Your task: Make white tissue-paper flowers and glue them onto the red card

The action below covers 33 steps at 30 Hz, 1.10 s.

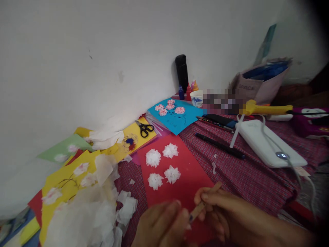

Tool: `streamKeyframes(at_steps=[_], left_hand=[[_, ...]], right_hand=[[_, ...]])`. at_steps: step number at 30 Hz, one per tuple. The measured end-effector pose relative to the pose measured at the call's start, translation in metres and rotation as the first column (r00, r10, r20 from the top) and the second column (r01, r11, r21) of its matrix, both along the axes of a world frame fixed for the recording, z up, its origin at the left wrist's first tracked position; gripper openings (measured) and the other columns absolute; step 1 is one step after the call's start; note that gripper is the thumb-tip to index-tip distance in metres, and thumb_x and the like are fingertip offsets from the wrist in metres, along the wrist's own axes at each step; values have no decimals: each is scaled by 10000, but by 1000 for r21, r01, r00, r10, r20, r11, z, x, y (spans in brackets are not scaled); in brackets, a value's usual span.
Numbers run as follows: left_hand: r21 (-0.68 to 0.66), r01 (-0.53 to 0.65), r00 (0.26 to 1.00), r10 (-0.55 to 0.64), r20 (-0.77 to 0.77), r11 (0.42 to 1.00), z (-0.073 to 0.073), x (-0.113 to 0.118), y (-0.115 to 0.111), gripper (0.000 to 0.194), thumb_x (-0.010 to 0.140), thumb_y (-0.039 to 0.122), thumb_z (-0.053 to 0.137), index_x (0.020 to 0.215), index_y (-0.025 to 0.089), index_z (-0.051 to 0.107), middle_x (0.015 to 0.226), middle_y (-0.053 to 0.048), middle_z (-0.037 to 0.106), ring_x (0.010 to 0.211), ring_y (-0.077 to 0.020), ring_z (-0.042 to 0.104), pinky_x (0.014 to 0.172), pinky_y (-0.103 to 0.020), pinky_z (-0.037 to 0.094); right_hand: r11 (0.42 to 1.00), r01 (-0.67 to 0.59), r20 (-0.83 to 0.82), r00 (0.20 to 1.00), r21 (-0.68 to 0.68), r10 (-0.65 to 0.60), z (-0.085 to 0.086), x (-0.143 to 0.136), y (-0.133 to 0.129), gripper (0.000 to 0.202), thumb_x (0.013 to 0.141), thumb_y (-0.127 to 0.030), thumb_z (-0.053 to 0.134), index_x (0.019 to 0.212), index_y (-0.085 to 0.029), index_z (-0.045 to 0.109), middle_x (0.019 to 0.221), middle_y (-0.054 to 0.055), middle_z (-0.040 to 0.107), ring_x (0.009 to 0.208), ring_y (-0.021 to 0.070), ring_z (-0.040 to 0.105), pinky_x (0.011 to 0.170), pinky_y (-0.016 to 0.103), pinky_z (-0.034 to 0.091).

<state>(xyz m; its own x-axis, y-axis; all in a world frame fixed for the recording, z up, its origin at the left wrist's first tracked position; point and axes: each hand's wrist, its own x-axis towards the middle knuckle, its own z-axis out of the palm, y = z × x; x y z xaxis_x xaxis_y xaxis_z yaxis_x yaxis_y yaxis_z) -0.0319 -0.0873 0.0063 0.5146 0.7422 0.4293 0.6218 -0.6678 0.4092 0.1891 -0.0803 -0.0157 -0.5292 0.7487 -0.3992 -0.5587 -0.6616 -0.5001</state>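
My right hand (216,206) is closed around a flat wooden stick (197,210), thumb and fingers pinching its middle, over the lower part of a red sheet (180,192). The stick slants down to the left, and its lower end has a dark mark. Close to that end is my left hand (164,224), blurred, its fingers bent; whether it holds anything is hidden. Several white ruffled paper flowers (153,157) lie on the red sheet, beyond both hands.
Thin white paper (84,212) is heaped at lower left, beside yellow sheets. Black scissors (145,129), a blue sheet (177,120) with pink flowers, paint bottles (188,92) and a cup (197,98) lie farther back. A white power bank (269,144) is at right.
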Motion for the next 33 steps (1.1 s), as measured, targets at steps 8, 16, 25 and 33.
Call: streamKeyframes(at_steps=[8, 16, 25, 33], left_hand=[[-82, -91, 882, 42, -470, 992, -2, 19, 68, 165, 825, 135, 574, 984, 169, 605, 970, -80, 631, 893, -253, 573, 801, -438, 511], [-162, -205, 859, 98, -502, 965, -10, 28, 83, 161, 892, 122, 470, 772, 177, 563, 817, -35, 585, 798, -205, 531, 714, -331, 443], [-297, -231, 905, 92, -415, 927, -10, 23, 88, 164, 899, 143, 465, 768, 177, 558, 810, -26, 572, 789, -186, 531, 708, -300, 411], [-329, -219, 917, 79, -390, 918, -8, 23, 90, 168, 903, 141, 451, 790, 178, 570, 836, -30, 585, 793, -183, 543, 709, -297, 427]], right_hand=[[904, 91, 426, 859, 417, -283, -2, 31, 25, 183, 893, -361, 568, 910, -209, 668, 758, 13, 693, 607, 109, 579, 626, 232, 458], [546, -322, 590, 680, 774, -435, -9, 31, 28, 219, 942, -234, 485, 1080, -260, 654, 1036, 30, 684, 970, 150, 619, 849, 273, 479], [125, -677, 629, 578, 725, -520, -11, 17, 27, 332, 903, -159, 520, 1217, -254, 569, 1176, 64, 625, 1036, 182, 585, 855, 313, 458], [20, -831, 650, 419, 555, -633, -22, 8, 35, 349, 859, -186, 567, 1208, -210, 553, 1259, 101, 586, 1031, 235, 569, 826, 384, 450]])
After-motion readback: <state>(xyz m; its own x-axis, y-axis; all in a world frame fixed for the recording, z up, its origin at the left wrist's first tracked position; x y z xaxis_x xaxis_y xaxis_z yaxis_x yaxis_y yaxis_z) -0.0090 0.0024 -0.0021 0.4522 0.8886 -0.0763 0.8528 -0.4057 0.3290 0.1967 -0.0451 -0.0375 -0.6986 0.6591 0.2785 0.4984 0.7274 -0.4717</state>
